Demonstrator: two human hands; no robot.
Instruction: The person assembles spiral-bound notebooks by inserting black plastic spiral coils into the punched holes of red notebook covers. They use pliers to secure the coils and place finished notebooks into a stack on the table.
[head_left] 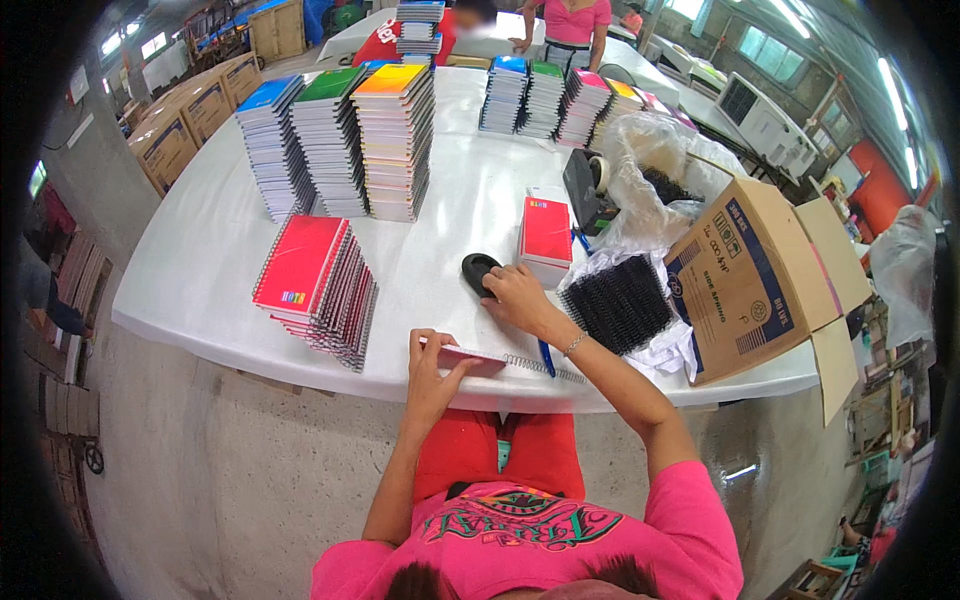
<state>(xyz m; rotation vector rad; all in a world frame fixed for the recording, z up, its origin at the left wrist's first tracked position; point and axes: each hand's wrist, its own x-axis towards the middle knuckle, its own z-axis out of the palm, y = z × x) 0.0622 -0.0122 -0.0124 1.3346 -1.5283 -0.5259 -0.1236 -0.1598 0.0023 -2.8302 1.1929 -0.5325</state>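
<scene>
Notebook (482, 364) and wire coil (522, 363) at the near edge of the tabletop (195, 285), with both hands at work.
The left hand (430, 378) has its grip clamped on the notebook, held on edge with thumb on the near side; the coil extends from it to the right, passing beside a blue pen (546, 358). The right hand (520, 297) touches a black oval object (476, 268) farther in; whether its grip is closed around this cannot be told. A tall red notebook stack (318, 290) stands to the left, a smaller red pile (547, 235) beyond the right hand, and black coils (620, 303) lie near an open cardboard box (745, 285) at right.
</scene>
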